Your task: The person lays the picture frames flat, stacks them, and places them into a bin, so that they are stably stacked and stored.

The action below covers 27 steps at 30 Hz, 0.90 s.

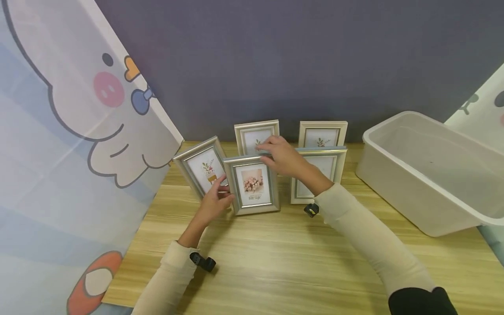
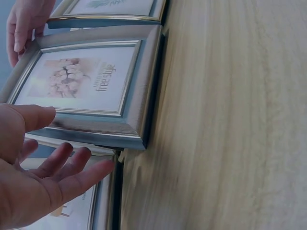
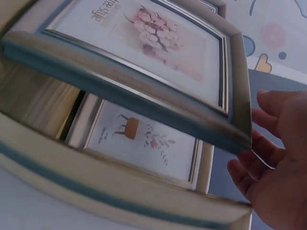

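A silver-beige picture frame (image 1: 275, 192) with a pink flower print and "free style" lettering stands upright on the table. My left hand (image 1: 214, 202) is at its left side, fingers spread and thumb near the edge in the left wrist view. My right hand (image 1: 281, 155) is at its upper right corner; in the right wrist view the fingers lie loosely by that corner, thumb apart from the front. Whether the fingertips touch the frame is unclear. A tilted frame (image 1: 195, 168) with a plant-pot print stands behind the left hand. Another frame (image 1: 339, 168) stands partly behind the right forearm.
Two frames stand at the back, a left one (image 1: 238, 135) and a right one (image 1: 302, 133), against a dark grey panel (image 1: 299, 57). A white plastic bin (image 1: 409, 197) sits at the right of the wooden table (image 1: 252, 262). Cartoon-printed cloth (image 1: 78, 153) hangs at the left.
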Motion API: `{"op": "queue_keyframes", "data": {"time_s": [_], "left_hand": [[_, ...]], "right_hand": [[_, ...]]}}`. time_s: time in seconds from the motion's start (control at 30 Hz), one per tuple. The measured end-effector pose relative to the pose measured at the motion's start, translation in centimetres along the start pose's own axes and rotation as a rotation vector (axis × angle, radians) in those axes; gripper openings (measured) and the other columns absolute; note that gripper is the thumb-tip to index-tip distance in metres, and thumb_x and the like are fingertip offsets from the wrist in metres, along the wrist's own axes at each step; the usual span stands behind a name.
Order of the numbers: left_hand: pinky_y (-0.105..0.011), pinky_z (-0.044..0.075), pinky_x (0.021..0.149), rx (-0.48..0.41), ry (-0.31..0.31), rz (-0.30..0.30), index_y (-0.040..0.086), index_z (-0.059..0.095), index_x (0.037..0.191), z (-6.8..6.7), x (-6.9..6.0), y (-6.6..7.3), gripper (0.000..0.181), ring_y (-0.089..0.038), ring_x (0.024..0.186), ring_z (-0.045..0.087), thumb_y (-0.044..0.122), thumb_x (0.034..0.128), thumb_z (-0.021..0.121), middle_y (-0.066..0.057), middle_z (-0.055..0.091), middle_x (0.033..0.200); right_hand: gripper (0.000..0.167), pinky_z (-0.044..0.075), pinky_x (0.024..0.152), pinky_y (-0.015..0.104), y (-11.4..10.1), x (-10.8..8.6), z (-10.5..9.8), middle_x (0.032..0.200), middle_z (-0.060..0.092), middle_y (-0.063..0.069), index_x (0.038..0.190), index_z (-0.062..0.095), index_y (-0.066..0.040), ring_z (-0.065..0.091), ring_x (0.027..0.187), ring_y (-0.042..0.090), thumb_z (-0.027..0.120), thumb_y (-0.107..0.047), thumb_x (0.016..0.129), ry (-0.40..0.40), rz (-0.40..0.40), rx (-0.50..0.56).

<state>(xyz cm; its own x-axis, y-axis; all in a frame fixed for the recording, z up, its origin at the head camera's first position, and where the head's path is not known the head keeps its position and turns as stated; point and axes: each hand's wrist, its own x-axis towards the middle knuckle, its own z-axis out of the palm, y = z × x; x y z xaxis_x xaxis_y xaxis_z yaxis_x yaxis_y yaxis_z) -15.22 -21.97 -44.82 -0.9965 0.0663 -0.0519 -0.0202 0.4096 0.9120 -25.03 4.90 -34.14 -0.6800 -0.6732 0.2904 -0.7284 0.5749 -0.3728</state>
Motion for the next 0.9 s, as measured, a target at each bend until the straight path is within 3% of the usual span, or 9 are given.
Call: {"op": "queue_keyframes", "data": {"time_s": [0.33, 0.57, 0.9], "left_hand": [[-0.042, 0.064, 0.082, -0.086, 0.009, -0.045, 0.004, 0.034, 0.155, 0.6, 0.4, -0.1, 0.067, -0.032, 0.110, 0.062, 0.001, 0.0957, 0.065, -0.028, 0.055, 0.125], [-0.039, 0.064, 0.079, -0.106, -0.005, -0.080, 0.004, 0.038, 0.151, 0.6, 0.4, -0.2, 0.060, -0.027, 0.106, 0.060, 0.001, 0.0967, 0.064, -0.024, 0.054, 0.124], [-0.041, 0.064, 0.081, -0.132, -0.006, -0.082, 0.003, 0.039, 0.150, 0.6, 0.4, -0.2, 0.059, -0.022, 0.102, 0.060, 0.001, 0.0966, 0.064, -0.022, 0.054, 0.121]], "right_hand": [[0.037, 0.050, 0.100, 0.045, -1.2, 1.4, 0.1, 0.124, 0.066, 0.013, 0.137, 0.064, -0.008, 0.059, 0.113, 0.029, 0.061, -0.022, 0.103, -0.039, 0.012, -0.051], [0.033, 0.049, 0.101, 0.046, -0.8, 1.7, 0.5, 0.120, 0.068, 0.012, 0.130, 0.070, -0.008, 0.062, 0.109, 0.028, 0.064, -0.023, 0.101, -0.065, 0.018, -0.032], [0.030, 0.048, 0.103, 0.045, -0.7, 2.0, 0.8, 0.118, 0.068, 0.011, 0.127, 0.071, -0.009, 0.062, 0.110, 0.028, 0.065, -0.022, 0.101, -0.069, 0.027, -0.053]]}}
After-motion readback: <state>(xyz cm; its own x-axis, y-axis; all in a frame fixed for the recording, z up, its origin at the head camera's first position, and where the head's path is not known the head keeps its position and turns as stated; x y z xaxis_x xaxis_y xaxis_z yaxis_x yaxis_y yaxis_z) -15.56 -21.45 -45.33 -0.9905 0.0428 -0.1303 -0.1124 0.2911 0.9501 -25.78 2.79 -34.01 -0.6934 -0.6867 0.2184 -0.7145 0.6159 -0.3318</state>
